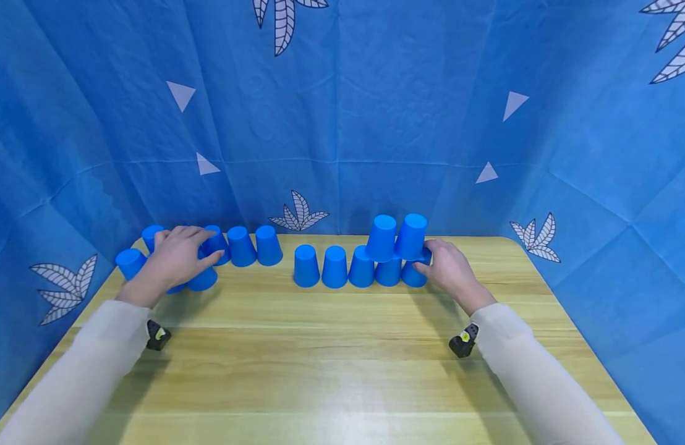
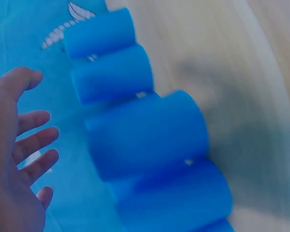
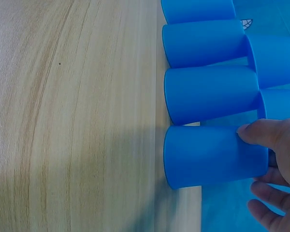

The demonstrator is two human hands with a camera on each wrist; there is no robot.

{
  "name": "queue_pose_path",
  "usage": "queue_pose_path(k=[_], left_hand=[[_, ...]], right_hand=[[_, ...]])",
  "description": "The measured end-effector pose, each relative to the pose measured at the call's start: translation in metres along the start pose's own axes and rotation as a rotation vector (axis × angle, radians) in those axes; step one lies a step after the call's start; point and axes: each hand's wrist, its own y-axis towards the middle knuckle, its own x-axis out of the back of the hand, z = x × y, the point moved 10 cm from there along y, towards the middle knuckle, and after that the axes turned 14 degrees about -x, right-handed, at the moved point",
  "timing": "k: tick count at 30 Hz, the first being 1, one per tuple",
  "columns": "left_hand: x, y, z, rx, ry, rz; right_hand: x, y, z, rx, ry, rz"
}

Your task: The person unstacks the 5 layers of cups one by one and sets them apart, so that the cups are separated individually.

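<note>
Right hand [image 3: 275,159] thumb touching end cup [image 3: 212,155], head view adds 2 stacked cups [image 1: 396,237]

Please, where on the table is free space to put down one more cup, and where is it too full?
The table is bare across its front, between the two sleeves, and on the far right beyond the right hand. A narrow gap parts the left cups from the cup row. It is crowded around the left hand and the stacked cups.
</note>
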Motion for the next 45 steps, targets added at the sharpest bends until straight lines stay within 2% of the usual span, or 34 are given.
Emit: queue_pose_path(k=[7,13,23,36,45], left_hand=[[0.019,0.015,-0.049,-0.111,-0.013,-0.081],[0.026,0.031,-0.086,-0.196,-0.017,-0.133],[0.033,0.058,-0.138,-0.275,-0.015,-0.146],[0.035,0.093,-0.2,-0.399,-0.017,-0.164],[0.027,0.119,-0.234,-0.418,-0.033,-0.139]], right_hand=[[0.0,0.0,0.0,0.007,0.0,-0.003],[0.001,0.0,0.0,0.007,-0.002,-0.006],[0.001,-0.001,0.0,0.005,-0.008,-0.012],[0.0,-0.001,-0.001,-0.02,-0.009,0.0],[0.001,-0.002,0.0,0.001,-0.009,-0.016]])
